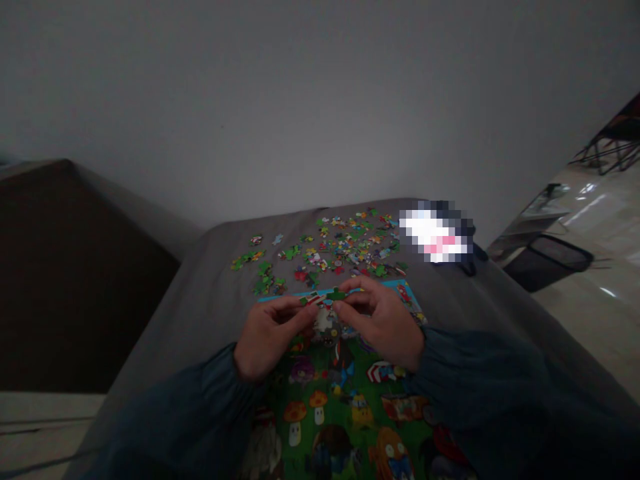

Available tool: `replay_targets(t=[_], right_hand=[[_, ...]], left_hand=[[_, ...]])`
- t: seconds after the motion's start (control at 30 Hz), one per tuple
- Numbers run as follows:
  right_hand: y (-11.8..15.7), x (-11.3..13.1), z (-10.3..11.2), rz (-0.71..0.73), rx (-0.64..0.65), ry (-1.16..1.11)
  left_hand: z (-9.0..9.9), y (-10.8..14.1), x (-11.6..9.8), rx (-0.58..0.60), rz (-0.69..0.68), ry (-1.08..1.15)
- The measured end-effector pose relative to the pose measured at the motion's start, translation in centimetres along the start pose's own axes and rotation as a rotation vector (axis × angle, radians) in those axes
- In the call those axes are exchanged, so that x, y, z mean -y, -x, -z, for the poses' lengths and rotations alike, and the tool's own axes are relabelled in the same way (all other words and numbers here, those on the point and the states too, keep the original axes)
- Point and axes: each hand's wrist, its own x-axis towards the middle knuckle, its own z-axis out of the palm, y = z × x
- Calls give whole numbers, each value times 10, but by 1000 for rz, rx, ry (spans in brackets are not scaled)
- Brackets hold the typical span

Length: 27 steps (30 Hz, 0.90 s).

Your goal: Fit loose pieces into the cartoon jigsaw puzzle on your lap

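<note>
A red-and-white puzzle piece (313, 299) and a green puzzle piece (337, 294) meet in the air, edge to edge, just above the top of a printed cartoon picture (345, 400). The left hand (270, 337) has its grip closed on the red-and-white piece, pinching it between thumb and forefinger. The right hand (383, 323) is closed the same way on the green piece, its other fingers curled away. Whether the two pieces are locked or only touching cannot be told from this view. A fingertip pinch seems chosen because it leaves the edges uncovered and lets each hand turn its piece against the other. The picture, with its mushrooms and cartoon faces, lies under the hands and nearest the body, likely to keep it in easy sight. Beyond it, loose pieces (345, 243) are spread thinly, probably so their colours can be scanned, and joined green clusters (263, 277) sit to their left. All of this rests on a grey cloth cover (200, 300). A dark left sleeve (170, 413) gathers at the wrist. Past the far corner lie a pixelated white-and-pink object (435, 233), too blurred to name, and a dark mesh bin (547, 261) on a shiny floor (600, 300)
</note>
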Motion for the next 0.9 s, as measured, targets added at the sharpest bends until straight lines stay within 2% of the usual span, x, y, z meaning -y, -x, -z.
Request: replay_targets(t=[0.17, 0.3, 0.5, 0.63, 0.77, 0.9], right_hand=[[-2, 3, -1, -47, -11, -243], [-1, 5, -2, -63, -7, -264], [1, 5, -2, -79, 105, -298], [1, 3, -2, -61, 103, -179], [3, 1, -3, 40, 38, -12], [4, 1, -3, 98, 42, 82]], left_hand=[[0, 0, 2, -9, -3, -5], [0, -2, 6, -46, -6, 37], [-2, -2, 2, -253, -65, 60], [-3, -1, 4, -176, -26, 55], [-2, -1, 6, -128, -10, 43], [-1, 0, 3, -67, 35, 126]])
